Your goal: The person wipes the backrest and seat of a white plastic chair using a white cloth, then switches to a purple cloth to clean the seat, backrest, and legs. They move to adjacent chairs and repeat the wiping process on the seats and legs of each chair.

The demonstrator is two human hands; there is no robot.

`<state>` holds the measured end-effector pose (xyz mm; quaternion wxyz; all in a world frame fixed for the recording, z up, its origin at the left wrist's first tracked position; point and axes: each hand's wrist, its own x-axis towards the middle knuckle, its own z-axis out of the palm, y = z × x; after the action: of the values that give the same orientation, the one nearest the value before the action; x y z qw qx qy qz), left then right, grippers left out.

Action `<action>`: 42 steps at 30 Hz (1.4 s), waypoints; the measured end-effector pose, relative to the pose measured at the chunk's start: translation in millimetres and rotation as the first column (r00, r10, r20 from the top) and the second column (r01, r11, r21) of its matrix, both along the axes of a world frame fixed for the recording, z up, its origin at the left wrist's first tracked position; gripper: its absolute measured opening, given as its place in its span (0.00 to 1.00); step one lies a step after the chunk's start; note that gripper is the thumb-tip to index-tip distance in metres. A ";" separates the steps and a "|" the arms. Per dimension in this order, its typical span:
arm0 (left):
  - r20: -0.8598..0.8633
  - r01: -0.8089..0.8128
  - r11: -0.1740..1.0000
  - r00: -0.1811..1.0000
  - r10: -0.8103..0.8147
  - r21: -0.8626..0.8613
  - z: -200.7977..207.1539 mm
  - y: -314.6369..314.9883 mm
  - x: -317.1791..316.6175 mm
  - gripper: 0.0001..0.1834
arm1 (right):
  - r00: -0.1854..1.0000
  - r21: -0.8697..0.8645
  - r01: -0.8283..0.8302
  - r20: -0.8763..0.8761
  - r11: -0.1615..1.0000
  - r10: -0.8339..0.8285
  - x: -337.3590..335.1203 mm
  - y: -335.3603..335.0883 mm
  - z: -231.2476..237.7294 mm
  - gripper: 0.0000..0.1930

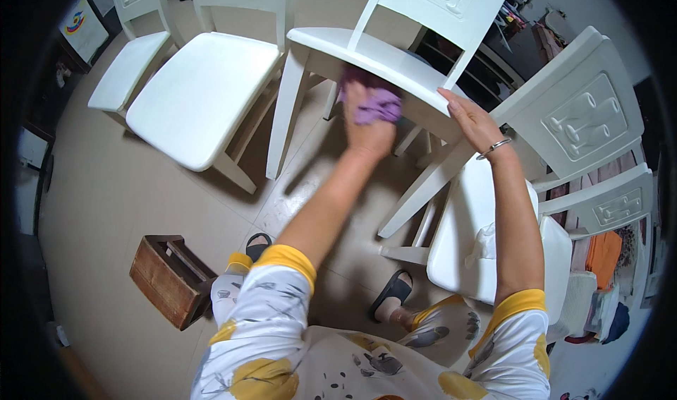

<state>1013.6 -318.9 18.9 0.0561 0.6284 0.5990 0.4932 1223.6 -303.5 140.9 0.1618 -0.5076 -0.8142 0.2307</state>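
My left hand point(369, 128) is closed around a crumpled purple cloth point(381, 106), held against the front rail just under the seat of a white chair point(367, 53). The hand is slightly blurred, and part of the cloth lies in shadow under the seat edge. My right hand point(474, 123), with a silver bracelet at the wrist, grips the right front corner of the same seat. Its front legs point toward me, and its carved backrest rises at the far side.
Two white chairs point(204, 97) stand at the left. More white chairs point(486, 223) are close by my right arm, one with a crumpled white item point(483, 245) on its seat. A wooden stool point(169, 280) is on the tiled floor near my left foot. Folded cloths point(603, 259) lie far right.
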 end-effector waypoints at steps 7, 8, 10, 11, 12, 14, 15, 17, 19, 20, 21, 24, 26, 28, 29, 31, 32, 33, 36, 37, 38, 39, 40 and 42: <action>-0.381 0.166 0.985 0.909 -0.170 -0.043 -31.6 -39.4 121.9 0.33 | 0.997 -0.002 -0.043 -0.057 0.999 0.043 -5.8 3.6 -1.6 0.24; -0.436 0.204 0.977 0.876 -0.207 -0.054 -38.2 -34.1 107.5 0.32 | 0.999 0.015 -0.035 -0.039 0.999 0.036 -4.5 1.2 -1.2 0.24; -0.444 0.212 0.965 0.887 -0.125 0.152 -13.7 -31.5 60.2 0.21 | 1.000 0.030 -0.014 -0.001 0.999 0.014 -1.2 -0.7 -4.1 0.25; -0.416 0.176 0.980 0.901 -0.121 0.096 -2.7 -26.8 38.6 0.17 | 1.000 0.033 0.002 0.026 0.999 -0.003 -0.4 -1.6 -4.5 0.25; -0.395 0.045 0.989 0.919 0.016 0.143 -0.5 -22.4 17.2 0.14 | 0.998 0.035 0.020 0.057 0.999 -0.022 0.8 -3.7 -4.3 0.25; -0.328 -0.297 0.912 0.864 0.383 0.283 -5.1 -5.6 -14.7 0.10 | 0.997 0.049 0.013 0.074 0.999 -0.016 -10.2 -11.4 2.2 0.25; -0.261 -0.340 0.886 0.867 0.425 0.315 -17.2 0.3 -14.1 0.09 | 0.997 0.054 0.005 0.083 0.999 -0.009 -15.5 -14.2 3.9 0.25; -0.056 -0.267 0.931 0.956 0.289 0.247 -16.9 -0.5 14.9 0.09 | 0.999 0.055 -0.007 0.052 0.998 0.004 -8.1 -8.3 -3.8 0.25; -0.124 0.049 0.999 0.991 -0.048 0.010 -6.2 -34.1 59.8 0.23 | 0.998 0.110 -0.026 0.061 0.994 0.020 -4.1 -4.2 -9.0 0.24; -0.308 0.042 0.987 0.951 0.008 0.153 -36.7 -40.4 76.8 0.22 | 0.998 0.062 -0.026 0.055 0.998 0.023 -13.3 -5.7 -2.0 0.24; -0.254 0.130 0.973 0.964 -0.079 0.191 -24.8 -50.5 79.8 0.22 | 0.998 0.059 -0.017 0.056 0.998 0.013 -10.9 -6.9 -0.1 0.24; -0.419 0.246 0.966 0.887 -0.192 0.078 -7.2 -37.4 36.8 0.23 | 0.998 0.058 0.006 0.068 0.998 -0.010 -5.4 -8.5 -0.2 0.24; -0.452 0.004 1.000 0.892 0.006 0.020 -2.4 -16.6 -7.5 0.16 | 0.997 0.077 0.015 0.080 0.997 -0.021 -3.1 -7.3 -2.8 0.24; -0.212 -0.233 0.959 0.941 0.264 0.161 -9.4 -1.0 -52.4 0.14 | 0.996 0.081 0.023 0.084 0.996 -0.029 -10.7 -11.4 -0.1 0.24; -0.088 -0.308 0.916 0.936 0.340 0.258 -23.9 10.2 -73.2 0.13 | 0.996 0.082 0.011 0.083 0.997 -0.018 -19.3 -15.5 1.6 0.24; -0.009 -0.460 0.811 0.868 0.496 0.362 -22.5 23.3 -55.3 0.12 | 0.996 0.114 0.000 0.092 0.993 -0.010 -15.4 -19.4 -2.2 0.24; 0.087 -0.170 0.984 0.982 0.166 0.048 1.9 -0.2 -24.2 0.13 | 0.994 0.129 0.017 0.101 0.991 -0.030 -4.0 -17.9 -5.5 0.23; -0.269 -0.324 0.889 0.869 0.414 0.324 -26.4 6.9 -3.6 0.12 | 0.996 0.147 -0.025 0.084 0.989 0.012 -13.1 -14.7 -2.0 0.24; 0.064 0.232 0.972 0.971 -0.229 -0.040 16.9 -47.5 70.8 0.12 | 0.998 0.113 -0.015 0.062 0.993 0.008 -5.7 -11.8 -9.2 0.24; -0.244 0.015 0.954 0.968 0.061 0.300 -32.6 -47.5 98.0 0.08 | 0.998 0.116 -0.022 0.062 0.993 0.015 -15.8 -13.1 -4.6 0.24; -0.267 0.084 0.919 0.963 0.024 0.384 -25.9 -47.9 94.1 0.07 | 0.998 0.112 -0.002 0.067 0.994 -0.005 -12.0 -14.0 -3.7 0.24; -0.312 0.132 0.921 0.950 -0.012 0.367 -20.3 -47.0 84.3 0.07 | 0.997 0.107 0.017 0.071 0.994 -0.025 -9.5 -13.3 -3.4 0.24; -0.354 0.174 0.920 0.934 -0.042 0.350 -7.2 -47.9 71.1 0.07 | 0.997 0.090 0.013 0.070 0.996 -0.019 -7.6 -10.8 -4.8 0.25; -0.433 0.169 0.966 0.899 -0.068 0.198 7.8 -30.8 19.9 0.08 | 0.997 0.050 0.028 0.067 0.998 -0.031 -8.6 -12.7 -1.4 0.25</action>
<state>1033.6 -349.7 26.8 -0.1180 0.7579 0.4959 0.4072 1215.0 -316.2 139.5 0.1498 -0.5230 -0.8171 0.1906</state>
